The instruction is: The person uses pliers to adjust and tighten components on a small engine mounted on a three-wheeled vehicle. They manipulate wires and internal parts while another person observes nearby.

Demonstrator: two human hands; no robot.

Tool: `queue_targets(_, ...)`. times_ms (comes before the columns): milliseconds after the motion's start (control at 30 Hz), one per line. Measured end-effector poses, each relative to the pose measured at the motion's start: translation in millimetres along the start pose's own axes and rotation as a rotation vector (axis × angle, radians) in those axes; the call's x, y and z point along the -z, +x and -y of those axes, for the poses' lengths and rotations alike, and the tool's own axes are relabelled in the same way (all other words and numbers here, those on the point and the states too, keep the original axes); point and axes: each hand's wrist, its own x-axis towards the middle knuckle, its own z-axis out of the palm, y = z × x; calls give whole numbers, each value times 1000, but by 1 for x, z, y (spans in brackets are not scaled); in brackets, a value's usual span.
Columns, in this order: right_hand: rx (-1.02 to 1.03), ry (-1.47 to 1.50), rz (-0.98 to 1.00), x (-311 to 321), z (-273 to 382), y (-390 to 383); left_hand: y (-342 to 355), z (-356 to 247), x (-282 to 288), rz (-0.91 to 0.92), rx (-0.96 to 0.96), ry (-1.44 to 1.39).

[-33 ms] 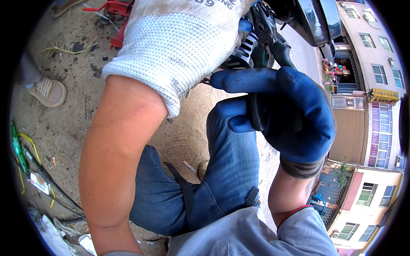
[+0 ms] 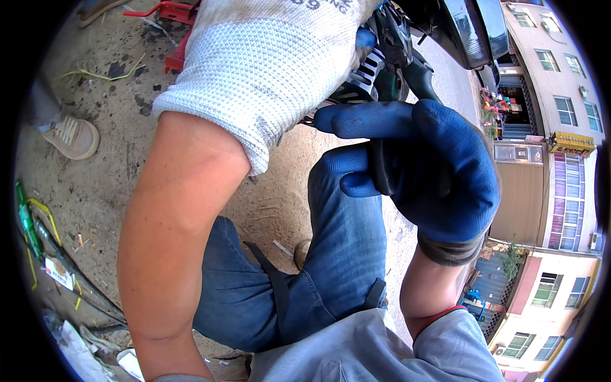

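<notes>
My left hand [image 2: 267, 63], in a white knit glove smudged grey, reaches to the top edge beside a dark machine [image 2: 391, 44] with black plastic parts that looks like part of a motorbike. Its fingers are hidden, so what they touch cannot be seen. My right hand [image 2: 439, 165], in a blue glove with a grey cuff, is raised just below the machine. Its fingers point left, bent and apart, and I see nothing held in them. A small blue patch [image 2: 365, 39] shows at the edge of the white glove; its kind is unclear.
A red metal frame [image 2: 172, 13] stands on the stained ground at upper left, near another person's shoe [image 2: 75, 137]. A green bottle [image 2: 27, 219], black cables [image 2: 89, 290] and plastic scraps [image 2: 79, 350] lie at left. Buildings [image 2: 560, 191] line the right.
</notes>
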Motion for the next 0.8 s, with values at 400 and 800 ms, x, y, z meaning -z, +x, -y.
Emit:
queue_targets(400,-224,158,-288,-11,3,1,3,4,-7,-73,-25,-139)
queue_targets(800,-179,302,-236,-4,-26,-3,3,3,-6,-113,-39,-147)
